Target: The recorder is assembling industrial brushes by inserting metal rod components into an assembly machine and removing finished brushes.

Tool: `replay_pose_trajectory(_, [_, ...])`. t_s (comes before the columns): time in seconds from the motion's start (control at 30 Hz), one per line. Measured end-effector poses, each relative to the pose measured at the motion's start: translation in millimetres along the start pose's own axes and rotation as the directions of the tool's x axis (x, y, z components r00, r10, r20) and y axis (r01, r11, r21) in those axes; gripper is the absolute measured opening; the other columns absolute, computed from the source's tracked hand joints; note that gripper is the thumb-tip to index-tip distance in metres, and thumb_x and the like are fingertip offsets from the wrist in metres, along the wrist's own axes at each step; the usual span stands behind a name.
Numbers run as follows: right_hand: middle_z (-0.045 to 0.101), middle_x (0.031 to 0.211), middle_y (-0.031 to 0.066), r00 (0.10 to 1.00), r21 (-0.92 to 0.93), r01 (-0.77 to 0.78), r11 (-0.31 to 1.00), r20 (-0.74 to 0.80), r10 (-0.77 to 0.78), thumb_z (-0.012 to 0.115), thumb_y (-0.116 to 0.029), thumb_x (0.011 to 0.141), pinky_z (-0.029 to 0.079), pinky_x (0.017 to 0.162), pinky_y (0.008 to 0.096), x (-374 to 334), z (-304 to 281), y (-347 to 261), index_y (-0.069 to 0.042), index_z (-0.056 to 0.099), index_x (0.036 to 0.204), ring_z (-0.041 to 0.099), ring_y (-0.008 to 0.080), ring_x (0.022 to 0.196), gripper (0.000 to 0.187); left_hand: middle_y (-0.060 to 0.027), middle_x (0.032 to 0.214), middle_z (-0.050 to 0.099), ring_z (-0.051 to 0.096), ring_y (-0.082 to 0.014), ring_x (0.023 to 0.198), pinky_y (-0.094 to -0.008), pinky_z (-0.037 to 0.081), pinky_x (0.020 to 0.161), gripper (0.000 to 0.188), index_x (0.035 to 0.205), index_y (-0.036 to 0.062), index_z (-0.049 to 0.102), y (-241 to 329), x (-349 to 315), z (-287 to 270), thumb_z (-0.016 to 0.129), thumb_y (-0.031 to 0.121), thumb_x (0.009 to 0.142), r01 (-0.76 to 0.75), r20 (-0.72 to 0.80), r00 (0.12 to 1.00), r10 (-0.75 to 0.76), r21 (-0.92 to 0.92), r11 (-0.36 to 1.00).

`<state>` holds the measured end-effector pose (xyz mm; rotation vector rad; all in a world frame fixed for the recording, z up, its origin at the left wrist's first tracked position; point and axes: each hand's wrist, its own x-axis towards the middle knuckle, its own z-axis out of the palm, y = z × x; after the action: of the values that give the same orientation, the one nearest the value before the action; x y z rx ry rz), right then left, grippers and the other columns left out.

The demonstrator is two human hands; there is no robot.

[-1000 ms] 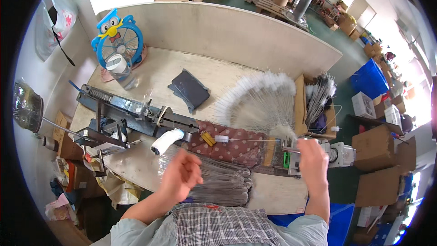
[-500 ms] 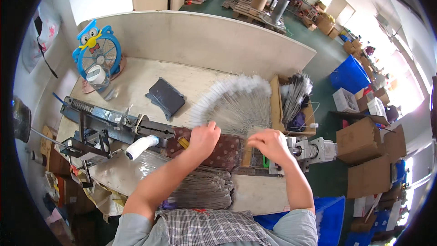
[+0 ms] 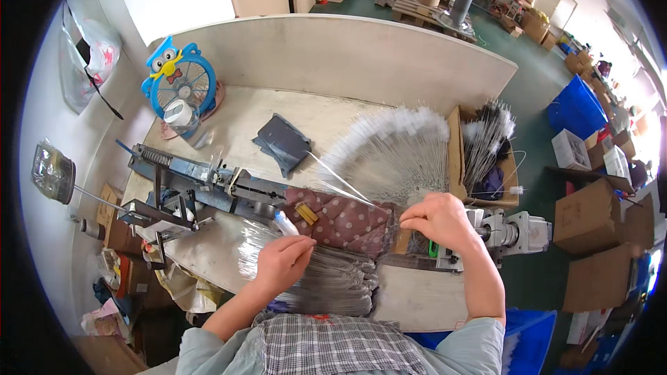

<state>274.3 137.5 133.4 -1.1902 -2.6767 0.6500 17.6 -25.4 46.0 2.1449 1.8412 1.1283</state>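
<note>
My left hand (image 3: pixel 283 262) is closed, its fingers curled at the base of a short white tube with a blue tip (image 3: pixel 285 223), which it seems to hold. Over the right end of a brown dotted cloth (image 3: pixel 347 221), my right hand (image 3: pixel 441 222) is closed in a pinch; what lies between the fingertips is too small to make out. Thin white strips (image 3: pixel 340 179) run slantwise toward that hand, ending just short of it. Beyond lies a fan of thin wire brushes (image 3: pixel 396 146) with white bristle ends. A yellow block (image 3: pixel 306 213) rests on the cloth.
Wire bundles (image 3: pixel 330 285) lie before me. Left stands a metal fixture (image 3: pixel 174 177); right, a motor-like machine (image 3: pixel 511 231). A cardboard box (image 3: pixel 456 156) holds more brushes. Behind are a dark pad (image 3: pixel 283 142), a blue fan (image 3: pixel 182 83) and a low partition (image 3: pixel 333 52).
My left hand has drawn back toward me, and the white tube has moved from beside the fixture to it. Thin white strips now show over the cloth. The whole view has shifted.
</note>
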Motion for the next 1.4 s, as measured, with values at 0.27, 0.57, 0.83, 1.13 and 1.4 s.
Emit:
replay_pose_trajectory(0.27, [0.065, 0.074, 0.0007, 0.916, 0.147, 0.39, 0.909, -0.168, -0.365, 0.066, -0.027, 0.074, 0.048, 0.072, 0.0341, 59, 43, -63, -0.014, 0.071, 0.075, 0.057, 0.0221, 0.08, 0.013, -0.006, 0.085, 0.067, 0.063, -0.0145, 0.074, -0.0244, 0.048, 0.066, 0.022, 0.101, 0.0031, 0.065, 14, -3, 13, 0.06, 0.021, 0.089, 0.735, 0.566, 0.647, -0.51, -0.642, 0.219])
replay_pose_trajectory(0.57, [0.064, 0.072, 0.0011, 0.901, 0.082, 0.356, 0.931, -0.294, -0.319, 0.067, -0.022, 0.072, 0.048, 0.069, 0.034, 99, 99, -110, -0.011, 0.069, 0.074, 0.058, 0.0228, 0.076, 0.011, -0.0027, 0.071, 0.06, 0.052, -0.0157, 0.061, -0.0313, 0.039, 0.056, 0.044, 0.089, 0.0088, 0.063, -84, -36, -18, 0.043, 0.048, 0.091, 0.084, 0.666, 0.617, -0.42, -0.586, -0.806])
replay_pose_trajectory(0.83, [0.063, 0.07, 0.0022, 0.942, 0.005, 0.267, 0.964, -0.21, -0.261, 0.066, -0.021, 0.07, 0.048, 0.067, 0.035, 103, 92, -120, -0.01, 0.068, 0.07, 0.057, 0.0235, 0.075, 0.011, -0.009, 0.061, 0.064, 0.062, -0.0214, 0.057, -0.0342, 0.049, 0.057, 0.054, 0.068, 0.0061, 0.07, -36, 16, -24, 0.057, 0.057, 0.08, 0.734, 0.3, 0.674, -0.675, -0.371, 0.568])
replay_pose_trajectory(1.13, [0.063, 0.074, 0.0021, 0.853, -0.033, 0.403, 0.915, -0.348, -0.388, 0.064, -0.014, 0.074, 0.048, 0.068, 0.0345, 87, 84, -109, -0.009, 0.068, 0.079, 0.057, 0.023, 0.077, 0.008, -0.0084, 0.062, 0.063, 0.063, -0.0198, 0.06, -0.0315, 0.048, 0.057, 0.053, 0.081, -0.0014, 0.068, -57, -4, 11, 0.066, 0.051, 0.075, 0.756, 0.322, 0.646, -0.692, -0.395, 0.522])
replay_pose_trajectory(1.4, [0.059, 0.067, 0.0051, 0.867, 0.063, 0.38, 0.923, -0.372, -0.332, 0.067, -0.007, 0.075, 0.048, 0.057, 0.0352, 33, 106, -87, -0.007, 0.064, 0.09, 0.059, 0.0245, 0.063, 0.016, -0.0079, 0.066, 0.06, 0.057, -0.0112, 0.055, -0.0283, 0.047, 0.049, 0.012, 0.08, 0.0027, 0.052, -32, 4, 29, 0.063, 0.005, 0.076, 0.52, 0.231, 0.752, -0.618, -0.784, 0.339])
